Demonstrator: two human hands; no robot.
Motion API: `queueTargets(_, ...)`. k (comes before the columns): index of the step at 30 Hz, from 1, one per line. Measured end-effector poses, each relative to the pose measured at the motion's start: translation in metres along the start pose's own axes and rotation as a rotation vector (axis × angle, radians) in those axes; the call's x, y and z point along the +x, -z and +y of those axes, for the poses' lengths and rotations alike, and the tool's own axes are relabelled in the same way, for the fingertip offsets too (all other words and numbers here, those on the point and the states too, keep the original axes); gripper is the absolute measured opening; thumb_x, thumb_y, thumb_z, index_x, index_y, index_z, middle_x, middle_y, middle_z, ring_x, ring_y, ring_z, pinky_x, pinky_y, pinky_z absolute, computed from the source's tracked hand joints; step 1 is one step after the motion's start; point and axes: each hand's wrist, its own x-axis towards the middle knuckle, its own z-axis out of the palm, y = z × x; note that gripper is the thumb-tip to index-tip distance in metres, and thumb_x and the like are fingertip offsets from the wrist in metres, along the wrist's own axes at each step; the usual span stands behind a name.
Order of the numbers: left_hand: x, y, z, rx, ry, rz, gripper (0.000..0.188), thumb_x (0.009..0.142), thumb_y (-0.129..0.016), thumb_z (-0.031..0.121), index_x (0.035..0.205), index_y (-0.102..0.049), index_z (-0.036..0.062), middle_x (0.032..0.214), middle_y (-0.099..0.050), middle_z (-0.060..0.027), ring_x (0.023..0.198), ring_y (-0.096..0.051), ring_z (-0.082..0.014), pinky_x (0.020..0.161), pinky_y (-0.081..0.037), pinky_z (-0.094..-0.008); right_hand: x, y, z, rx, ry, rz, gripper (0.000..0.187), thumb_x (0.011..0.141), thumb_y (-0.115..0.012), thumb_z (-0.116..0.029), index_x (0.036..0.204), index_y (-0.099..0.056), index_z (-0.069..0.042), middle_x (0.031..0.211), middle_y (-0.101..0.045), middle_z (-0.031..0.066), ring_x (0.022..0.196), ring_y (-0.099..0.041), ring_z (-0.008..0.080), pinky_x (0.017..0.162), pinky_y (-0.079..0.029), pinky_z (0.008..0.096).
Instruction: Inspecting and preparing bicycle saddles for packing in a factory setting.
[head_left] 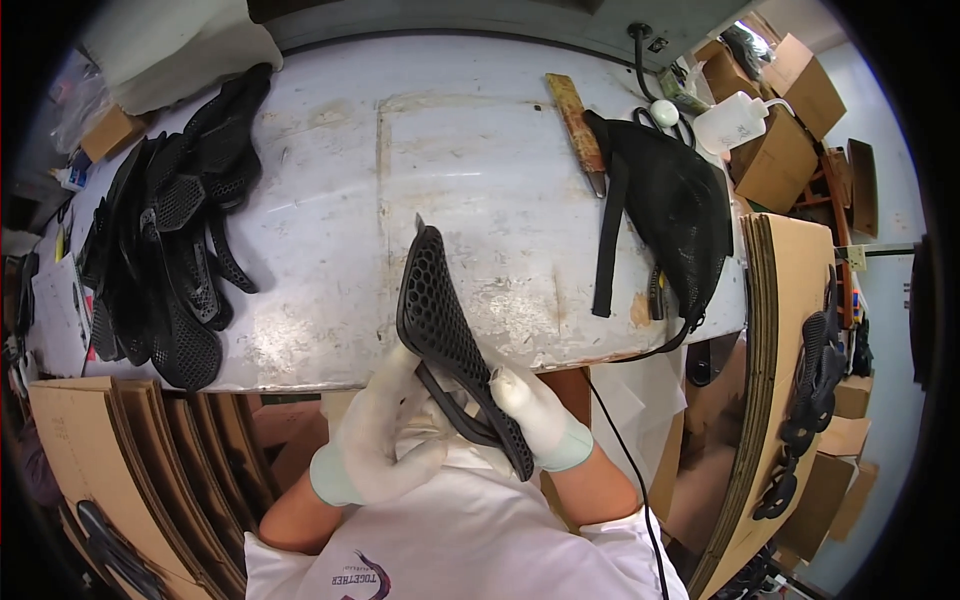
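A long black piece with a honeycomb texture (445,305), pointed at its upper end and with a strap-like loop along its lower part, is held tilted over the table's front edge. White gloves with pale green cuffs cover both hands. On the piece's left edge, my left hand (380,435) is closed with its fingers curved around the side and underneath. My right hand (535,415) grips the lower right part, thumb on the near face. Some fingertips are hidden behind the piece.
A pile of similar black honeycomb pieces (170,240) lies at the table's left. To the right are a worn wooden-handled tool (575,120), a black mesh bag (670,200) and a white squeeze bottle (735,122). Cardboard sheets (775,330) stand beside the worn white table (470,150).
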Motion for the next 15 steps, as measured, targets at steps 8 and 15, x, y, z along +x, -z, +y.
queueTargets(8,0.002,-0.009,0.013,-0.142,0.033,0.234,0.115,0.087,-0.079,0.029,0.168,-0.003,-0.0004,0.166,-0.031,-0.0203,0.150,-0.042,-0.0310,0.122,-0.035,-0.0460,0.003,-0.019,-0.006,0.180,-0.040,-0.219,0.091,0.099,-0.059,-0.065,0.158,-0.033,0.000,0.097,-0.059,0.0105,0.047,-0.054,0.0150,0.047,-0.046,0.0238)
queueTargets(15,-0.004,-0.002,0.009,0.468,-0.057,0.237,0.114,0.078,-0.059,0.008,0.165,0.014,-0.0020,0.167,-0.023,-0.0199,0.155,-0.033,-0.0347,0.122,-0.033,-0.0459,0.002,-0.028,-0.007,0.321,-0.176,-0.146,0.080,0.102,-0.064,-0.043,0.162,-0.029,-0.002,0.088,-0.058,0.0092,0.037,-0.042,0.0091,0.037,-0.041,0.0255)
